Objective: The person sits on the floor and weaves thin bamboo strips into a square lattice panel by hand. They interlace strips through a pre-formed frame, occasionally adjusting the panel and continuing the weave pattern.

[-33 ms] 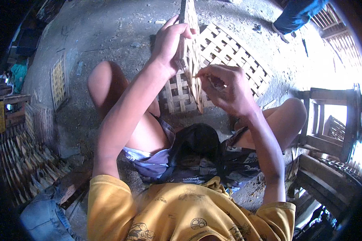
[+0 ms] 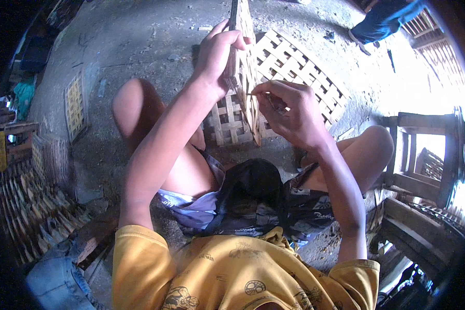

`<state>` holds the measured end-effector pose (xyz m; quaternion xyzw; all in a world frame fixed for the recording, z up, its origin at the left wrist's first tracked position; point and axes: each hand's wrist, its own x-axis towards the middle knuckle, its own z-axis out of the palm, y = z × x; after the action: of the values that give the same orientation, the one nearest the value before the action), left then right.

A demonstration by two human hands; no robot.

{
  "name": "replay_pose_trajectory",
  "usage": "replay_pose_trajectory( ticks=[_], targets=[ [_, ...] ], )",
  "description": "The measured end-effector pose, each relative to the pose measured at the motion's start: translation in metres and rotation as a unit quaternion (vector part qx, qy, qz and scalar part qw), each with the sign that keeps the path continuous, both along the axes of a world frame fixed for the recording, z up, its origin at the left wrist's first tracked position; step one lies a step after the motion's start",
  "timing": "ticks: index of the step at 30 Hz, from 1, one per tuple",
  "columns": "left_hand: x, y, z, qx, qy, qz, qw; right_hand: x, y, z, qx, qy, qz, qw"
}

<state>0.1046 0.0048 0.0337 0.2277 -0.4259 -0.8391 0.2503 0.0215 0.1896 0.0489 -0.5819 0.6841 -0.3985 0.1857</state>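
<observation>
I sit on a concrete floor with my knees apart. My left hand [image 2: 218,58] grips the top edge of a woven bamboo lattice panel [image 2: 245,77] that stands upright, edge-on to me. My right hand [image 2: 290,111] is just right of it, with thumb and fingers pinched on a thin bamboo sliver [image 2: 255,94] whose tip touches the panel's face. A larger lattice panel [image 2: 299,72] lies flat on the floor behind the upright one.
A small lattice panel [image 2: 75,106] lies on the floor at left. Bundles of bamboo strips [image 2: 31,206] fill the lower left. Wooden frames [image 2: 423,155] stand at right. Another person's leg in blue trousers [image 2: 385,23] is at top right.
</observation>
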Motion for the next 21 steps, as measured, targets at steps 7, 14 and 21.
replay_pose_trajectory(
  ticks=[7,14,21],
  targets=[
    [0.002,0.0,0.002,-0.004,-0.016,0.0,1.0,0.004,0.0,-0.003,-0.007,0.044,0.049,0.998],
    [0.001,-0.009,-0.004,-0.026,-0.02,-0.027,0.999,-0.003,-0.005,-0.007,-0.034,0.006,0.058,0.998],
    [0.001,-0.004,0.0,-0.024,-0.02,0.008,0.999,0.002,-0.009,-0.008,-0.012,0.001,0.046,0.999]
  ],
)
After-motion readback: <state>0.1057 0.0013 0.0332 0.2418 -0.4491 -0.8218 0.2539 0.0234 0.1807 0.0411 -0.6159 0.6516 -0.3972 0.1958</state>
